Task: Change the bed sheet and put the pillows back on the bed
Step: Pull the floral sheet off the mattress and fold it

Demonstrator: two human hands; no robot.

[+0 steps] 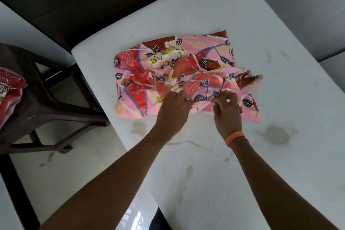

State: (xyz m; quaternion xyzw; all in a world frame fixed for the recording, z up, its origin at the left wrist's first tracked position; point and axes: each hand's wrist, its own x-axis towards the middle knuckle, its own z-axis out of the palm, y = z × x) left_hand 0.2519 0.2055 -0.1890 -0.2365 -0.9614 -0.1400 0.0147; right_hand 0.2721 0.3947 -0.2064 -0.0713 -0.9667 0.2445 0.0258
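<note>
Far left of the hands, a chair (pixel 46 99) holds red patterned bedding (pixel 9 95). Left hand (pixel 174 110) and right hand (pixel 226 110) each pinch the bunched floral sheet (pixel 168 73) on the bare mattress (pixel 280 99). Early stage by my read: spreading, tucking and pillows all remain.

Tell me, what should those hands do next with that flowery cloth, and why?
Probably lift and pull apart to open it. Both the left hand and right hand pinch the near edge of the folded floral sheet, which lies bunched on the bare, stained mattress.
</note>
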